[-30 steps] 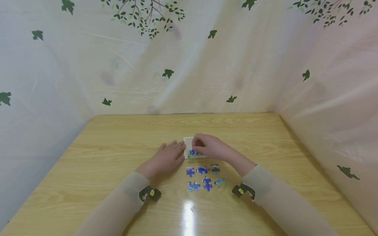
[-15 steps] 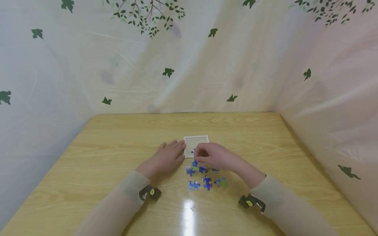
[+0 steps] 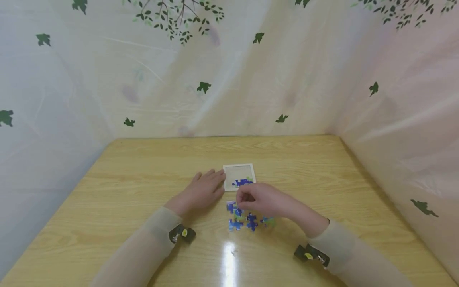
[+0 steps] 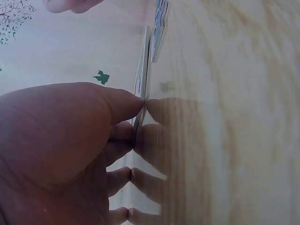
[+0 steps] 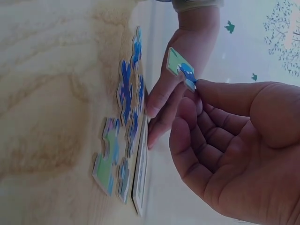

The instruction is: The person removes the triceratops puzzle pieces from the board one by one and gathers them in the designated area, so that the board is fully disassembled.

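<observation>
A small square puzzle frame (image 3: 238,165) with a white border lies on the table, with blue and green puzzle pieces (image 3: 244,182) inside along its near right part. My left hand (image 3: 204,190) lies flat with fingers extended, the fingertips and thumb touching the frame's left edge. My right hand (image 3: 263,200) pinches a green and blue puzzle piece (image 5: 180,68) between thumb and fingers, above the loose pieces. In the head view this piece overlaps the loose ones. Several loose puzzle pieces (image 3: 252,221) lie in front of the frame, some hidden under my right hand.
The wooden table (image 3: 143,159) reaches back to a pale curtain (image 3: 161,87) printed with leaves, which also hangs along both sides. A bright light reflection falls on the near tabletop. Each wrist carries a small black camera (image 3: 182,234).
My right hand has moved from over the frame toward me, carrying the green and blue piece out of the frame's near left part. My left hand has stayed at the frame's edge.
</observation>
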`<state>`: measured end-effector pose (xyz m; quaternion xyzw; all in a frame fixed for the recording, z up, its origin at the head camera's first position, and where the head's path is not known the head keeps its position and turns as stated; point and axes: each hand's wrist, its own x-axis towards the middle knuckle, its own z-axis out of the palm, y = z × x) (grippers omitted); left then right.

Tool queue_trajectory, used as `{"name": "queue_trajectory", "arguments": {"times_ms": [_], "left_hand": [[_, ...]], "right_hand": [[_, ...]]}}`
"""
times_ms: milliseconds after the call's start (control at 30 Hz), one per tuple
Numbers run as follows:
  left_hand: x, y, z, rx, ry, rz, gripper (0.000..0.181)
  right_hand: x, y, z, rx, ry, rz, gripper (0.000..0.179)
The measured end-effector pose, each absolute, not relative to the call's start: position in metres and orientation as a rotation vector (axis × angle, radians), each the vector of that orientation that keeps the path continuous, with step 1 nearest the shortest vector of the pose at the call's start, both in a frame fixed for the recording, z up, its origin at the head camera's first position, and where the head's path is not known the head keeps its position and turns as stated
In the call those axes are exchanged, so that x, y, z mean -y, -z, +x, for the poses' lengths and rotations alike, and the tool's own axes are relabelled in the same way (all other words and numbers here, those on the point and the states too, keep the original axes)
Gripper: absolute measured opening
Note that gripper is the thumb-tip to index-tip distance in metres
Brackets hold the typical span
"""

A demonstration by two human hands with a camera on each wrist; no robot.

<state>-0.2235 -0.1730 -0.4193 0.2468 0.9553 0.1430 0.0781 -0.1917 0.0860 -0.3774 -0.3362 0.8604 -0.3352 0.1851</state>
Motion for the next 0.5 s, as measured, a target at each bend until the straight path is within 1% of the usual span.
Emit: {"name": "queue_trajectory", "arguments": {"times_ms": [500], "left_hand": [[0.174, 0.420, -0.225, -2.861, -0.414, 0.734, 0.060]], "right_hand": [[-0.071, 0.381, -0.168, -2.399, 0.767, -0.982, 0.014]]}}
